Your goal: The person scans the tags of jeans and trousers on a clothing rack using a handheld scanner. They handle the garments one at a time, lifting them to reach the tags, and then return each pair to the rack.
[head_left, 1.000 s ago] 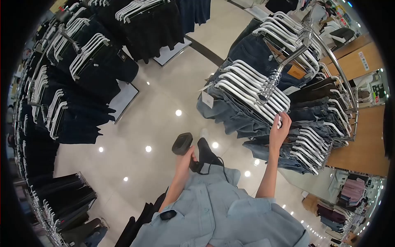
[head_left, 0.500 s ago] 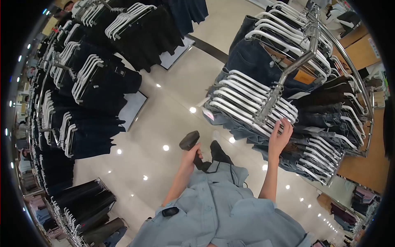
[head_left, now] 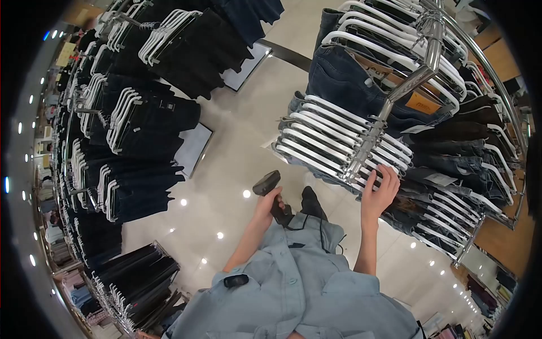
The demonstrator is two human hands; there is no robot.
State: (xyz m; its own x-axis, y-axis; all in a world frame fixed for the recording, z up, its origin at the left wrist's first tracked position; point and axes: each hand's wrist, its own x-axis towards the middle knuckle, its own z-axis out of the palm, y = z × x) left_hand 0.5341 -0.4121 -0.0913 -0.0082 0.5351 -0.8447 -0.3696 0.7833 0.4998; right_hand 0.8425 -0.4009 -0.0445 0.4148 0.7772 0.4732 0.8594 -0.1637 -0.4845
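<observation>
Scanner (head_left: 266, 184): likely rigid, light — left hand (head_left: 271, 202) fingers closed round its handle.
Hangers (head_left: 333, 141): likely stiff, slippery plastic — right hand (head_left: 379, 195) fingers spread, touching.

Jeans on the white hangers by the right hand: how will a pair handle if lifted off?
Probably floppy: the jeans drape below the white hangers. Likely heavy for size, being denim. Hangers sit packed on the sloped chrome arm, so neighbours may snag near the right hand. The left hand holds a scanner, so probably a one-handed lift.
</observation>
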